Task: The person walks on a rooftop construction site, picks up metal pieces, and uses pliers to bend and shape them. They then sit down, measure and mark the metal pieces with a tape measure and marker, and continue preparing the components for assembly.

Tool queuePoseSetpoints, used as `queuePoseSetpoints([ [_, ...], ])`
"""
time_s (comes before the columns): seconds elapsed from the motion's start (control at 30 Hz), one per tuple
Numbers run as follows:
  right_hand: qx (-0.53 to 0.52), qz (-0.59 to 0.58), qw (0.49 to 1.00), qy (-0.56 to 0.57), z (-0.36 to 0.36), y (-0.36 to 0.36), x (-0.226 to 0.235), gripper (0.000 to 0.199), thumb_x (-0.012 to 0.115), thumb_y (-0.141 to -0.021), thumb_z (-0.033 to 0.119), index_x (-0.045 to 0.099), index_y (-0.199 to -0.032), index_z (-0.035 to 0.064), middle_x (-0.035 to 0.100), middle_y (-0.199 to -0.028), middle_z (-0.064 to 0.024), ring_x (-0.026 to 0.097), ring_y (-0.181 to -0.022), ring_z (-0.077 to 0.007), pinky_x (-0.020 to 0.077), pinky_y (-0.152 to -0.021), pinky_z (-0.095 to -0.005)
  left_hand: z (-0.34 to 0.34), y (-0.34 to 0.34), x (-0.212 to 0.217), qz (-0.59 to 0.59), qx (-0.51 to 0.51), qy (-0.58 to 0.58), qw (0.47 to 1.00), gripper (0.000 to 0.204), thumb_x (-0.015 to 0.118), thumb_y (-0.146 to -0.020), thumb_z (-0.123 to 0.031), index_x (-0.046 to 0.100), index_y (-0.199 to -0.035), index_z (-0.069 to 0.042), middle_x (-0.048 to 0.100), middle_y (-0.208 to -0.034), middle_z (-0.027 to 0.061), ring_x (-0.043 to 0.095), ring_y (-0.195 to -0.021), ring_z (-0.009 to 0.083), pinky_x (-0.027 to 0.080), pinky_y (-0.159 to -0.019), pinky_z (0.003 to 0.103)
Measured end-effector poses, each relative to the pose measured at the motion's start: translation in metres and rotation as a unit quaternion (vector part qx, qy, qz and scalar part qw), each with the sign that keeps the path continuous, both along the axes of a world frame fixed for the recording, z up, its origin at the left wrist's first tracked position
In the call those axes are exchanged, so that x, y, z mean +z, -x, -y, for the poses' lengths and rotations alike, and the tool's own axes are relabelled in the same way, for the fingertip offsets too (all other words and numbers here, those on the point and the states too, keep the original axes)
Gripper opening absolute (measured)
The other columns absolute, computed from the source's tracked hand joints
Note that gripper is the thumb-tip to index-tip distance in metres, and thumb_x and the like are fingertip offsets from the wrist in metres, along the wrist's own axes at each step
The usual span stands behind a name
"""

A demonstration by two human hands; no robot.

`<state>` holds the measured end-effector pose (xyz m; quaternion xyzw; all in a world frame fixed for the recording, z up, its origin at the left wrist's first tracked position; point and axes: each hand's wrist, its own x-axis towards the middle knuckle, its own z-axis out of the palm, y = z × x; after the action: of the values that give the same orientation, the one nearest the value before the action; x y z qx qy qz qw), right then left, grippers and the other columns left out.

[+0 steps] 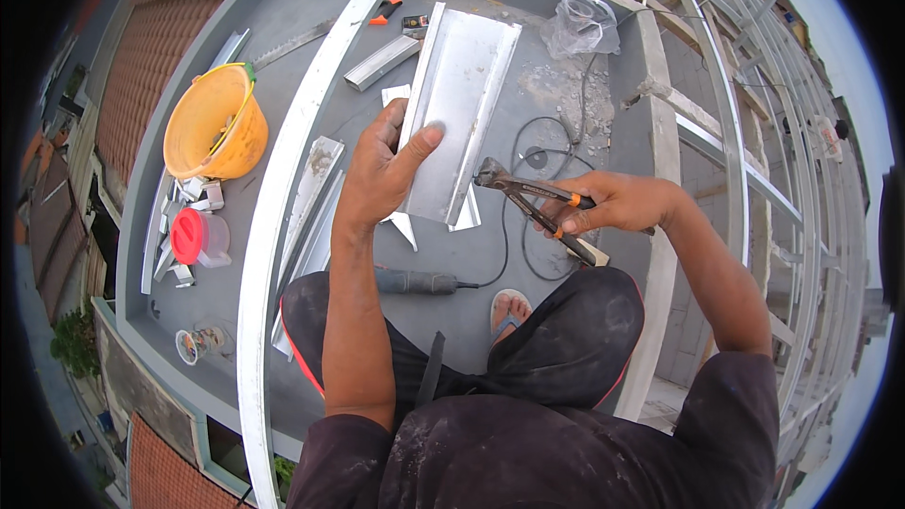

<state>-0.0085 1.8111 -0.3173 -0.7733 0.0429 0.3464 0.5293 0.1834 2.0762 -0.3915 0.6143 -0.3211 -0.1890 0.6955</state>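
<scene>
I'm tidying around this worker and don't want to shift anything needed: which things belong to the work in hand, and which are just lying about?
In hand:
- silvery bent sheet-metal piece, in the left hand
- metal pincers with black-and-orange handles, in the right hand

Apparently lying about:
- round orange plastic bucket
- clear tub with red lid
- crumpled clear plastic bag

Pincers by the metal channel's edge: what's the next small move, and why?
Perhaps seat the pincers squarely on the right edge of the metal channel before squeezing: their head is by that edge, the right hand holds the handles apart, the left hand grips the channel, and whether the jaws bite is unclear.
</scene>
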Motion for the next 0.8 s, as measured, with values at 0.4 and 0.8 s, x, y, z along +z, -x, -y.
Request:
queuePoseSetpoints([
  [0.4, 0.121, 0.325, 0.788, 0.509, -0.051, 0.006, 0.009, 0.063, 0.062, -0.102, 0.011, 0.048, -0.163, 0.0207, 0.065, -0.121, -0.0148, 0.062, -0.109, -0.0306, 0.0467, -0.103, -0.0439, -0.008, -0.009, -0.003, -0.176, -0.032, -0.165, 0.970, 0.059, 0.070, -0.105, -0.038, 0.063, -0.138, 0.010, 0.075, -0.115, 0.0156, 0.073, -0.096, 0.0164, 0.057, -0.085, 0.030],
  [0.8, -0.038, -0.022, 0.995, 0.090, 0.003, 0.009, -0.012, 0.076, 0.073, -0.097, 0.023, 0.044, -0.167, 0.0154, 0.071, -0.123, -0.0112, 0.063, -0.118, -0.0239, 0.0473, -0.108, -0.0423, 0.000, -0.008, -0.013, -0.125, 0.036, -0.080, 0.988, 0.063, 0.069, -0.106, -0.041, 0.060, -0.140, 0.011, 0.074, -0.117, 0.0194, 0.074, -0.097, 0.0189, 0.059, -0.084, 0.031],
])
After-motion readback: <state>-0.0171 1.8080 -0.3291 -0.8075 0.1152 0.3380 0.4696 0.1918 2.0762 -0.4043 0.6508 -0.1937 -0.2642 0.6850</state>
